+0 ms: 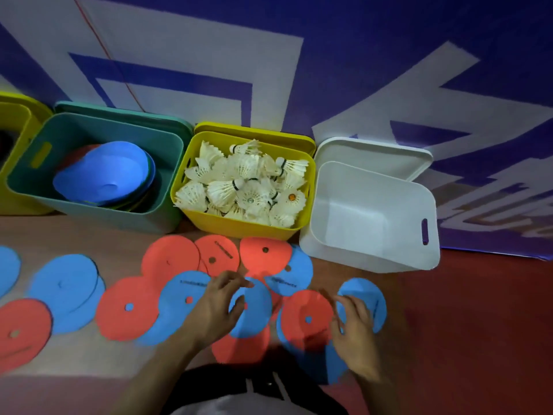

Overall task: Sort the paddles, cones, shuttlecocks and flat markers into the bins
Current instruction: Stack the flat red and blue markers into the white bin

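In the head view, four bins stood in a row at the top of the floor. At ten o'clock a teal bin (98, 175) held stacked cones (104, 175). At twelve o'clock a yellow bin (242, 226) was full of shuttlecocks (242, 187). At two o'clock a white bin (374, 211) was tilted and had nothing inside. At nine o'clock only the edge of a second yellow bin (18, 115) showed, and its content could not be told.

The flat markers (128, 310), red and blue discs, lay spread on the floor from nine o'clock to four o'clock, many overlapping.

The left hand (218, 304) was at six o'clock, its fingers and thumb curled on the edge of a blue marker (254, 313), pinching it. The right hand (353, 327) was at five o'clock, fingers bent over the rim of another blue disc (371, 298); whether it really gripped it I cannot tell, because of blur.

In my judgement the step in hand was the collecting of the markers, the cones and shuttlecocks being already sorted. The next move probably called for lifting the thin discs by the edge, stacking several, and carrying them to the white bin at two o'clock. The discs lay flat, so the fingers needed to get under a rim first.
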